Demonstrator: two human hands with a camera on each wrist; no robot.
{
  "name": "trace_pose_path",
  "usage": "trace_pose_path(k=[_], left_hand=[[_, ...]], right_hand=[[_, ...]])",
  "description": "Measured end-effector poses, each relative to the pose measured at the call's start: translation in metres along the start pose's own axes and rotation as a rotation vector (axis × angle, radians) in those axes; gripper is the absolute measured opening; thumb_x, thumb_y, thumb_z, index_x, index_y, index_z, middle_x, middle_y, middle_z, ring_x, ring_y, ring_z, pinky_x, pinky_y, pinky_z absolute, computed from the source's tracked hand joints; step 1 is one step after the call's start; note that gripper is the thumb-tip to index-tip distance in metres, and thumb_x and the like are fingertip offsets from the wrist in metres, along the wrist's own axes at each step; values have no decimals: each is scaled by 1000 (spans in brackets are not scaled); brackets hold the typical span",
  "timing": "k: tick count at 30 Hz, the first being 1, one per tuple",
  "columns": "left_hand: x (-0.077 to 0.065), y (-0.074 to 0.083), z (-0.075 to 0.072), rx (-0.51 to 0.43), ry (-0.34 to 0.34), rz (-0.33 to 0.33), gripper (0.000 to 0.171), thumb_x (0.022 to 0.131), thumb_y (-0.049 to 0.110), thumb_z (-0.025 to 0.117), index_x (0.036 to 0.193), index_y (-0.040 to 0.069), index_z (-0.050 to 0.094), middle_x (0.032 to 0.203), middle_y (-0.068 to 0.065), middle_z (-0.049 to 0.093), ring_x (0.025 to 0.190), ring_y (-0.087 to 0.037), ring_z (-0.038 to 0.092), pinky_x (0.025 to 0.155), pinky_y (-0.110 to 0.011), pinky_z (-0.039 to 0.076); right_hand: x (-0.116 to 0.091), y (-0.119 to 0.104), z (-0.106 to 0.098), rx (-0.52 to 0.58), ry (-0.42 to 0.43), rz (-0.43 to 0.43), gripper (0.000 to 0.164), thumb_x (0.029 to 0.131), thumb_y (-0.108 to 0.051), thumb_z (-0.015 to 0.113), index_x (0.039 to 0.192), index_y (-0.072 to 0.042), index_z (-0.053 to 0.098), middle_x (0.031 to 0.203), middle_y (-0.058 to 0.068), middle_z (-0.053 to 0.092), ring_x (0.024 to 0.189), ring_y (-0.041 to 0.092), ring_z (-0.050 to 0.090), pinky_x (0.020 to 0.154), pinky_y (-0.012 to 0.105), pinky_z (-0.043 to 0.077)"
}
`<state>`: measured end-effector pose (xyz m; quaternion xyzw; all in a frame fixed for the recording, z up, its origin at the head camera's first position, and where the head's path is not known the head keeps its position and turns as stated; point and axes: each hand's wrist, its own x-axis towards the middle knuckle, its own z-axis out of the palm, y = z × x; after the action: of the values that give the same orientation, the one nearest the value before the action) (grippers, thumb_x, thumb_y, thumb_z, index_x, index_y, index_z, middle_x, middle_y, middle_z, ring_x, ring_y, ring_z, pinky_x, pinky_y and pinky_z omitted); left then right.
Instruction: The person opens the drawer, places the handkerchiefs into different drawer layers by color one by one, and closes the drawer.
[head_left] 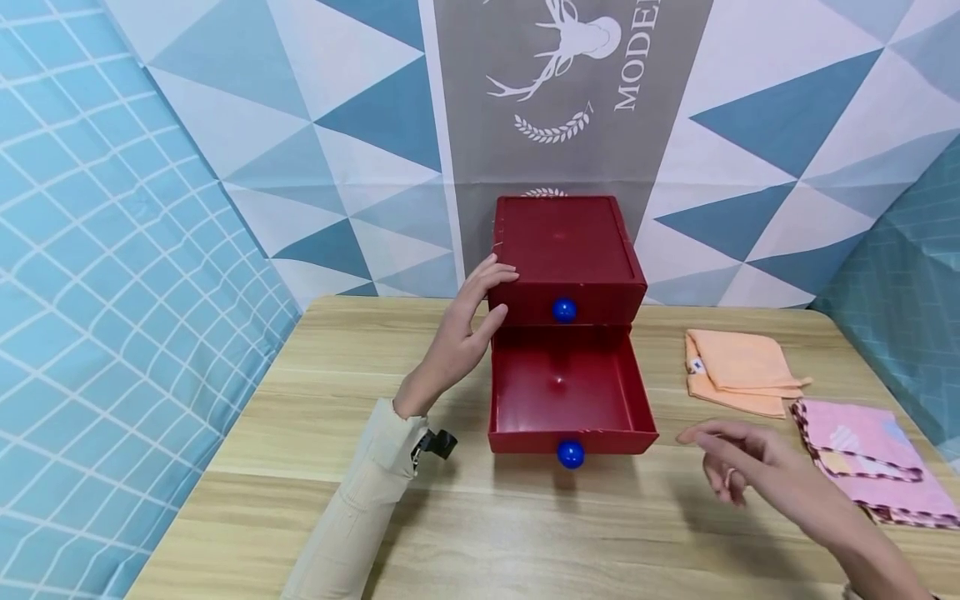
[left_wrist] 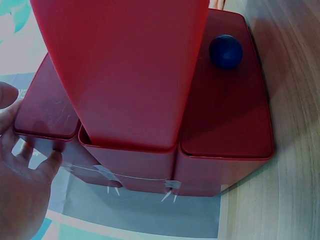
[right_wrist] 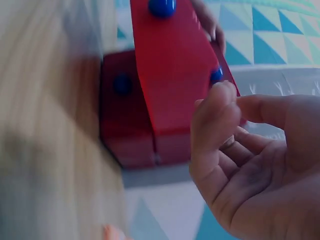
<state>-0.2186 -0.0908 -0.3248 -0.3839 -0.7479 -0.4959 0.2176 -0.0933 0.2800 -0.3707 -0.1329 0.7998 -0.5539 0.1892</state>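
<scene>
A dark red drawer cabinet (head_left: 567, 242) with blue round knobs stands at the back of the table. Its middle drawer (head_left: 558, 392) is pulled out and holds nothing; in the left wrist view the bottom drawer (left_wrist: 225, 110) is closed. My left hand (head_left: 468, 325) rests against the cabinet's upper left side, fingertips on the top edge, thumb near the front. To the right of the pulled-out drawer my right hand (head_left: 765, 471) hovers above the table, apart from it, fingers loosely bent and holding nothing. In the right wrist view the right hand (right_wrist: 250, 165) appears before the cabinet.
A folded orange cloth (head_left: 742, 367) lies on the wooden table (head_left: 337, 433) right of the cabinet. Nearer the right edge lies a folded pink cloth (head_left: 877, 458) with a checked border. A patterned wall covering (head_left: 360, 125) hangs close behind the cabinet.
</scene>
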Motion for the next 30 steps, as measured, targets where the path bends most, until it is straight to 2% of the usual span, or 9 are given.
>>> trace_pose_path(k=[4, 11, 14, 19, 21, 23, 26, 28, 30], left_hand=[[0, 0, 0, 3, -7, 2, 38, 95, -7, 53, 133, -7, 53, 140, -25, 50, 146, -43, 25, 120, -47, 24], [-4, -3, -3, 16, -8, -23, 38, 96, -3, 52, 134, -5, 52, 142, -23, 47, 148, -39, 23, 118, -50, 28], [-3, -1, -2, 9, -11, -14, 38, 95, -5, 52, 134, -5, 52, 142, -23, 48, 147, -40, 24, 119, -48, 27], [-2, -1, 1, 3, -14, -10, 38, 96, -5, 52, 134, -5, 52, 142, -23, 48, 147, -40, 24, 119, -48, 25], [-2, 0, 2, 2, -12, -9, 38, 96, -5, 52, 134, -5, 52, 141, -23, 49, 147, -40, 24, 119, -48, 25], [-2, 1, 2, 0, -10, -5, 38, 95, -6, 53, 133, -6, 52, 141, -24, 49, 146, -41, 25, 119, -48, 26], [-1, 1, 2, -1, -10, -2, 38, 95, -6, 52, 133, -6, 52, 141, -25, 48, 146, -42, 25, 119, -48, 25], [-1, 1, 1, 1, -8, 1, 38, 95, -7, 52, 133, -7, 52, 141, -26, 48, 146, -43, 25, 119, -49, 25], [-2, -1, 0, 7, -9, -4, 37, 96, -6, 51, 133, -6, 52, 141, -24, 48, 147, -41, 24, 119, -49, 24]], right_hand=[[-6, 3, -13, -158, 123, -55, 32, 108, -21, 44, 128, -1, 58, 76, 13, 61, 62, 25, 60, 51, 35, 53], [3, 4, -36, -391, 225, -98, 25, 106, -18, 48, 123, -4, 61, 78, 5, 63, 67, 17, 63, 52, 32, 53], [5, 1, -49, -512, 298, -88, 26, 106, -20, 49, 122, -4, 61, 78, 3, 63, 64, 13, 62, 51, 30, 53], [6, 8, -73, -676, 464, -33, 34, 105, -27, 51, 120, 2, 60, 81, 7, 67, 59, 9, 60, 49, 28, 49], [5, 15, -82, -747, 521, -17, 35, 104, -27, 54, 118, 4, 62, 83, 11, 70, 66, 18, 65, 51, 29, 46], [4, 22, -91, -801, 564, 0, 34, 102, -25, 57, 116, 6, 62, 87, 19, 70, 75, 31, 67, 56, 38, 49], [3, 34, -102, -842, 607, 27, 33, 101, -20, 57, 113, 9, 61, 96, 29, 67, 87, 49, 62, 61, 52, 47], [3, 41, -108, -843, 617, 45, 33, 102, -20, 56, 113, 11, 59, 101, 33, 65, 89, 52, 59, 64, 59, 46], [4, 48, -112, -843, 622, 59, 34, 102, -20, 54, 114, 12, 58, 102, 35, 64, 91, 53, 58, 65, 60, 46]])
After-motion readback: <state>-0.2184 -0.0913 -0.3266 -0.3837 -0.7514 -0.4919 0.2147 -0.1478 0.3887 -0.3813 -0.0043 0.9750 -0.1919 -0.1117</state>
